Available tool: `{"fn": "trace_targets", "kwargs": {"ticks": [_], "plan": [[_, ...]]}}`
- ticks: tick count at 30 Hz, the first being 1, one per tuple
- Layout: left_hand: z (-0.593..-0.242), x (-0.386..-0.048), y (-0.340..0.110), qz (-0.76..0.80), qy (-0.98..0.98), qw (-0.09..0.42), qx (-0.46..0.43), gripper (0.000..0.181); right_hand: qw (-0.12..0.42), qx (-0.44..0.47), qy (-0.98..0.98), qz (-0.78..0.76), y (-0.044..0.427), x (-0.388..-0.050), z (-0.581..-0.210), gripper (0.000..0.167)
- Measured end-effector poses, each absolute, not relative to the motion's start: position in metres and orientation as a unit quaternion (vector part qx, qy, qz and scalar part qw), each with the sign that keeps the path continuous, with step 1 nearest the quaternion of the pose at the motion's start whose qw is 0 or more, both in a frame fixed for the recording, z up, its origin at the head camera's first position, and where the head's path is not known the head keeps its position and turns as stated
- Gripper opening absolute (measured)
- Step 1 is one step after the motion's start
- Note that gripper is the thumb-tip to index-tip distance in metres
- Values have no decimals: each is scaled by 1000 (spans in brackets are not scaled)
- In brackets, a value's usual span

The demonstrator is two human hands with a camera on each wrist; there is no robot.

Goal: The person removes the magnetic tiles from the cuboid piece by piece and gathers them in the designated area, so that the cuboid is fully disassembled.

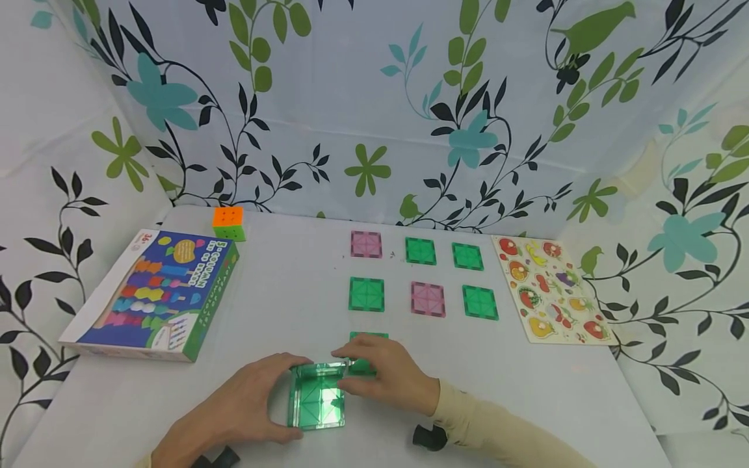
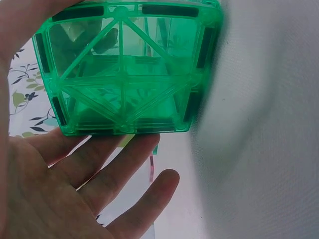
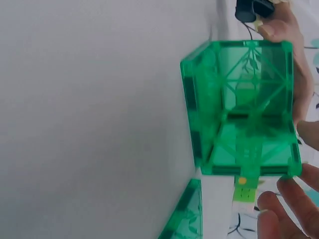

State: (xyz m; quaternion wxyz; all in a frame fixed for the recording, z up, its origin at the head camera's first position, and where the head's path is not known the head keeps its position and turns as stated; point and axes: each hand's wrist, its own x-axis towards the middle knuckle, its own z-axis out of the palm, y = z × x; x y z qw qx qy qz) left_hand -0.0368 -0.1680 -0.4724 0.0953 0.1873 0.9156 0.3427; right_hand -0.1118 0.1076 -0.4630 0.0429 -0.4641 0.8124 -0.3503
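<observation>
A partly built box of clear green magnetic tiles (image 1: 318, 398) stands on the table, with a base and upright walls at its left and back. My left hand (image 1: 251, 398) grips it from the left, thumb at the near side and fingers at the back. At the back right corner, my right hand (image 1: 391, 376) pinches the back wall tile (image 3: 254, 149) between thumb and fingers. A flat green tile (image 1: 368, 336) lies partly hidden under the right hand. Through the left wall (image 2: 122, 74), the left wrist view shows the box's inside.
Beyond the hands lie green tiles (image 1: 367, 294) and pink tiles (image 1: 428, 299) in rows. To the left are a toy box (image 1: 158, 292) and an orange and green cube (image 1: 228, 223). A fruit picture board (image 1: 552, 289) lies at the right, before a patterned cloth (image 1: 316, 117).
</observation>
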Motion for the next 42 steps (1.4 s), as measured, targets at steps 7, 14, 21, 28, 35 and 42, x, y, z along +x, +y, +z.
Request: {"fn": "trace_targets", "kwargs": {"ticks": [7,14,21,28,35,42], "plan": [[-475,-36,-170,345,914,91,194,86,26,-490,810,-320,90,-112,-468,29],[-475,-35,-172,348,914,91,186,86,-9,-492,813,-312,83,-112,-467,23],[-471,-31,-176,344,918,104,170,95,-32,-495,808,-318,77,-113,-469,22],[-471,-28,-176,348,918,72,177,96,-29,-484,813,-323,75,-113,-472,22],[-476,-26,-176,359,911,14,203,99,-21,-474,815,-333,75,-114,-471,23],[-480,-26,-176,376,902,-10,211,100,-6,-454,821,-346,73,-117,-471,21]]}}
